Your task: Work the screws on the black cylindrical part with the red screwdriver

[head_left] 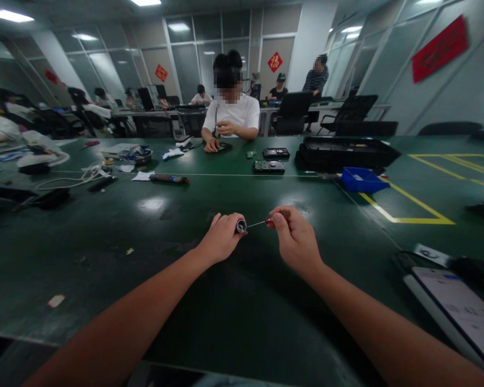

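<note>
My left hand (222, 236) is closed around a small dark cylindrical part (241, 226), whose round open end with a metallic ring faces me. Most of that part is hidden by the fingers. In my right hand (296, 236) is a screwdriver (268, 220), pinched by its reddish handle. Its thin metal shaft points left, and the tip reaches the rim of the cylindrical part; whether it touches I cannot tell. Both hands are just above the green table (210, 322).
Across the table a person in a white shirt (248, 113) handles a small device. A dark cylindrical tool (169, 179) lies left. Opened device housings (269, 167), a black tray (347, 154) and a blue bin (363, 180) stand beyond. A phone-like screen (455, 306) is at right.
</note>
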A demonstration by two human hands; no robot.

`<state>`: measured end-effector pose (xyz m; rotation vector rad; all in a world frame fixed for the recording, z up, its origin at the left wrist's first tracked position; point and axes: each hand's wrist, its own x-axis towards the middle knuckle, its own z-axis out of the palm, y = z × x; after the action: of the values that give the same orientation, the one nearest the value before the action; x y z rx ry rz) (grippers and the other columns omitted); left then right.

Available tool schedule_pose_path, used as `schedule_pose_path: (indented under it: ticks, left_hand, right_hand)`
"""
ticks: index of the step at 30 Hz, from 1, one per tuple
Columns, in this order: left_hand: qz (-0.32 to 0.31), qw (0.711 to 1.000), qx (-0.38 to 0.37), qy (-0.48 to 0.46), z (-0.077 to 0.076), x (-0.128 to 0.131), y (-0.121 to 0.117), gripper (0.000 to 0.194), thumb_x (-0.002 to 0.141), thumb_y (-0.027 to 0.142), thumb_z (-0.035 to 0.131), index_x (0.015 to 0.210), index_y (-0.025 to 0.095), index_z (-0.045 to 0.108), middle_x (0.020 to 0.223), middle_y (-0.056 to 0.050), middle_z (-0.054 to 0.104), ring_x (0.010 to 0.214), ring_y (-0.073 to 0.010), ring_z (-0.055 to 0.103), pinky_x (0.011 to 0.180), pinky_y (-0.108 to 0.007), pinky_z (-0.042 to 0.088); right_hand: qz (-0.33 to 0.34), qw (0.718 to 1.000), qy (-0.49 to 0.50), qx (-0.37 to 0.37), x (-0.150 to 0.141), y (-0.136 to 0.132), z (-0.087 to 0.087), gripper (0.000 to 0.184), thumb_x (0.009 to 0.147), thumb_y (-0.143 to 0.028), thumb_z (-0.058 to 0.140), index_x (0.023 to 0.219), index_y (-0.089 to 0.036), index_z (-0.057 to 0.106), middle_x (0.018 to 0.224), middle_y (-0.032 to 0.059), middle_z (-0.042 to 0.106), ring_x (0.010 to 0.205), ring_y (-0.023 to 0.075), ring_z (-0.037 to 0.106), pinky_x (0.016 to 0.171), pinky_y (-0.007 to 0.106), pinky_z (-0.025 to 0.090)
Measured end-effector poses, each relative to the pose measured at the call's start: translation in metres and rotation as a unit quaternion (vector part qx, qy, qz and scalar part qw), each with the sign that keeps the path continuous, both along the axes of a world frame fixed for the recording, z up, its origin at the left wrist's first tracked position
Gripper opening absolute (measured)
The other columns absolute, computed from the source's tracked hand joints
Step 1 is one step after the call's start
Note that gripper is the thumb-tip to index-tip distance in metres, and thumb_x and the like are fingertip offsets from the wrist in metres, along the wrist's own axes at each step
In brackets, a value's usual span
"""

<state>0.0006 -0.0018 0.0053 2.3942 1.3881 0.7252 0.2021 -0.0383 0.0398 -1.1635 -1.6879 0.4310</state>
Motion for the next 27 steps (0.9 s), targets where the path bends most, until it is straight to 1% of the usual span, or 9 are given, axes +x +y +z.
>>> schedule_pose_path:
  ticks: [3, 6, 12, 16, 24, 27]
  left_hand:
    - [-0.005, 1.0, 0.004, 0.005, -0.001, 0.0, 0.0, 0.016, 0.093, 0.027, 0.058, 0.108, 0.022, 0.053, 0.102, -0.004, 0.065, 0.102, -0.025, 0.059, 0.109, -0.055, 0.031]
    - [-0.008, 1.0, 0.008, 0.015, -0.001, 0.001, 0.0, 0.017, 0.094, 0.027, 0.057, 0.11, 0.022, 0.053, 0.104, -0.004, 0.065, 0.103, -0.0248, 0.059, 0.11, -0.056, 0.028]
    - [0.02, 0.999, 0.002, 0.042, -0.001, 0.001, 0.0, 0.016, 0.094, 0.029, 0.057, 0.108, 0.022, 0.053, 0.102, -0.004, 0.066, 0.104, -0.0251, 0.06, 0.111, -0.056, 0.029]
    - [0.025, 0.998, 0.004, 0.058, -0.002, 0.001, 0.0, 0.017, 0.094, 0.029, 0.056, 0.109, 0.022, 0.053, 0.105, -0.004, 0.066, 0.105, -0.0258, 0.06, 0.111, -0.059, 0.027]
    - [0.019, 0.998, 0.013, 0.057, -0.003, -0.001, 0.0, 0.016, 0.094, 0.025, 0.054, 0.11, 0.023, 0.054, 0.105, -0.004, 0.066, 0.106, -0.0261, 0.06, 0.112, -0.062, 0.025]
    - [0.026, 0.999, 0.01, 0.042, -0.003, -0.001, 0.0, 0.016, 0.093, 0.024, 0.056, 0.109, 0.023, 0.055, 0.104, -0.004, 0.066, 0.106, -0.0264, 0.06, 0.112, -0.063, 0.024]
  right_hand:
    - [-0.007, 1.0, 0.01, 0.01, 0.0, 0.0, 0.0, 0.018, 0.1, -0.036, 0.044, 0.102, -0.022, 0.057, 0.086, 0.0042, 0.07, 0.08, 0.0195, 0.069, 0.074, 0.033, 0.05]
    - [0.001, 1.0, 0.004, 0.013, 0.0, 0.0, -0.002, 0.018, 0.1, -0.035, 0.045, 0.104, -0.022, 0.056, 0.087, 0.0043, 0.071, 0.081, 0.0195, 0.07, 0.074, 0.032, 0.049]
    - [-0.009, 0.999, -0.033, 0.022, 0.0, 0.002, -0.003, 0.018, 0.1, -0.034, 0.043, 0.099, -0.021, 0.057, 0.083, 0.003, 0.07, 0.077, 0.0183, 0.069, 0.072, 0.03, 0.047]
    - [-0.015, 0.998, -0.06, 0.029, 0.0, 0.003, -0.001, 0.018, 0.1, -0.032, 0.044, 0.097, -0.021, 0.057, 0.082, 0.0028, 0.07, 0.076, 0.0175, 0.068, 0.071, 0.029, 0.046]
    - [-0.054, 0.992, -0.11, 0.034, 0.004, 0.001, 0.005, 0.022, 0.099, -0.033, 0.045, 0.092, -0.018, 0.059, 0.076, 0.0024, 0.064, 0.067, 0.0154, 0.06, 0.064, 0.028, 0.04]
    - [-0.068, 0.987, -0.132, 0.059, 0.005, 0.003, 0.007, 0.023, 0.099, -0.032, 0.045, 0.087, -0.018, 0.058, 0.077, 0.004, 0.061, 0.07, 0.0163, 0.057, 0.066, 0.029, 0.039]
